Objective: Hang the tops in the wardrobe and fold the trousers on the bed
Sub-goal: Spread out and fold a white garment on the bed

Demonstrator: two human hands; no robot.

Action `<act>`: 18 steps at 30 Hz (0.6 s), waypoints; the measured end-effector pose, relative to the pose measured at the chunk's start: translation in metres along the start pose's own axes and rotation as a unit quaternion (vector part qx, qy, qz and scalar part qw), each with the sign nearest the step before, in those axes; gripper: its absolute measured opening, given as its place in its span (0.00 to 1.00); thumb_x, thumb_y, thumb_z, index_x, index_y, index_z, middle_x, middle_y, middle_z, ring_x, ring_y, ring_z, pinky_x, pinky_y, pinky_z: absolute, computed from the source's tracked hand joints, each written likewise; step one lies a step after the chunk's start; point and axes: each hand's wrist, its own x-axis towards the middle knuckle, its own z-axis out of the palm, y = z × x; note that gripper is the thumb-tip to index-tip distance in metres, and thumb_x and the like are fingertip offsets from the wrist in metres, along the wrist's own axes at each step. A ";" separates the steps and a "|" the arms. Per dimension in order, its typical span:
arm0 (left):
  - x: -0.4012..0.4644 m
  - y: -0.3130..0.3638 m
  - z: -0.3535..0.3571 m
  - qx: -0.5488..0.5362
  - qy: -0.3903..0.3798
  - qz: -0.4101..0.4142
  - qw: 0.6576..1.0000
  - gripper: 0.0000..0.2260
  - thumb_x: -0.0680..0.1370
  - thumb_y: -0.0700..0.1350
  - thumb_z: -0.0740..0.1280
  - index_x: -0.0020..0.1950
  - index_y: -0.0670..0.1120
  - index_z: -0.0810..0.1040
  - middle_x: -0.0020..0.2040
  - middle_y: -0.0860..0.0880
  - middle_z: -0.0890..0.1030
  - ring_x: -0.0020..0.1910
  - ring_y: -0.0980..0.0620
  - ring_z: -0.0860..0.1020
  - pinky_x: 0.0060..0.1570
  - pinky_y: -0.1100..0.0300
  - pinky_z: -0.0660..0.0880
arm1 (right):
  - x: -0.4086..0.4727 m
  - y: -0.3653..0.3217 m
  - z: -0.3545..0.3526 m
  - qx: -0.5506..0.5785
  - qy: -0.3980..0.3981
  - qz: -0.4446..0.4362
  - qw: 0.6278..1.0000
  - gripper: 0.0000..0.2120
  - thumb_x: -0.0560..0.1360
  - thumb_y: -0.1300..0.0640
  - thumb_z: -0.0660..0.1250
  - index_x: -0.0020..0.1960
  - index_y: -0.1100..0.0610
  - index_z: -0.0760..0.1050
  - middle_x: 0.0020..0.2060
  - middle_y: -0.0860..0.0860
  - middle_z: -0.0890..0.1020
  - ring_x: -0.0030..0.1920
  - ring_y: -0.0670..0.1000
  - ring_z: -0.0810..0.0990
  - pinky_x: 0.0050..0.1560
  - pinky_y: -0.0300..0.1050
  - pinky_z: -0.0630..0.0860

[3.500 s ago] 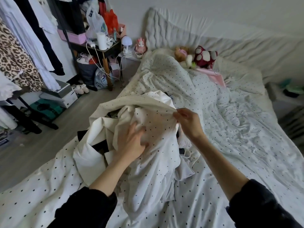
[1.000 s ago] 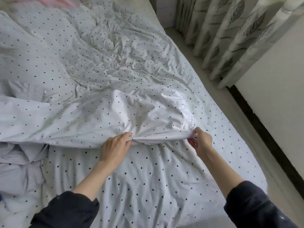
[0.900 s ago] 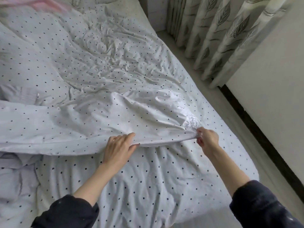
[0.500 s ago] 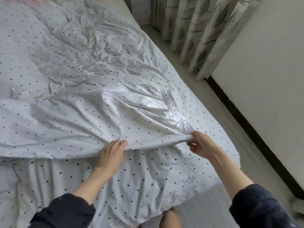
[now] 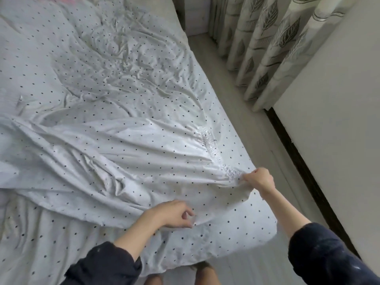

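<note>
The polka-dot trousers (image 5: 127,161) lie spread across the near part of the bed (image 5: 115,64), their gathered elastic waistband (image 5: 213,153) at the right, close to the mattress corner. The right hand (image 5: 258,178) has its grip clamped on the near end of that waistband and pulls it taut toward the right edge. The left hand (image 5: 172,212) sits at the near hem of the cloth, fingers curled with thumb and fingertips seeming to pinch a fold, though the hold is small and partly hidden by the hand itself. This looks like the laying-out stage of folding the trousers: the cloth is being flattened before any fold is made. The next move likely calls for smoothing the bunched creases in the middle, then bringing one leg over the other with both edges aligned. Trousers and bedsheet share the same dotted white print, so the garment's outline is hard to trace; its left end runs out of view, and no tops or wardrobe show. Leaf-patterned curtains (image 5: 267,42) hang at the far right.
</note>
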 end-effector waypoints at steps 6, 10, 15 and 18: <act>-0.017 -0.049 -0.057 -0.020 0.231 -0.060 0.971 0.12 0.81 0.47 0.59 0.60 0.49 0.78 0.58 0.51 0.79 0.57 0.50 0.76 0.56 0.57 0.72 | 0.016 -0.050 0.024 -0.158 -0.021 -0.162 0.974 0.13 0.78 0.53 0.58 0.61 0.55 0.70 0.56 0.54 0.77 0.59 0.58 0.73 0.59 0.52 0.66; -0.016 -0.093 -0.105 -0.027 0.374 -0.080 0.924 0.13 0.81 0.40 0.57 0.62 0.44 0.77 0.60 0.48 0.76 0.60 0.47 0.73 0.57 0.54 0.70 | 0.027 -0.111 0.052 -0.165 -0.003 -0.303 0.939 0.16 0.80 0.55 0.55 0.68 0.55 0.67 0.64 0.54 0.73 0.65 0.57 0.70 0.62 0.53 0.65; 0.012 -0.138 -0.159 0.028 0.439 -0.077 0.895 0.16 0.81 0.37 0.57 0.69 0.41 0.71 0.67 0.43 0.71 0.67 0.44 0.67 0.64 0.51 0.63 | 0.055 -0.174 0.076 -0.237 -0.022 -0.391 0.889 0.23 0.79 0.59 0.55 0.73 0.53 0.60 0.71 0.52 0.66 0.71 0.53 0.63 0.69 0.55 0.56; 0.029 -0.163 -0.179 0.046 0.405 -0.107 0.907 0.18 0.82 0.42 0.53 0.73 0.43 0.65 0.72 0.43 0.66 0.72 0.45 0.61 0.67 0.53 0.54 | 0.081 -0.194 0.079 -0.341 -0.120 -0.339 0.869 0.26 0.79 0.53 0.56 0.75 0.50 0.55 0.71 0.52 0.68 0.70 0.55 0.66 0.69 0.57 0.55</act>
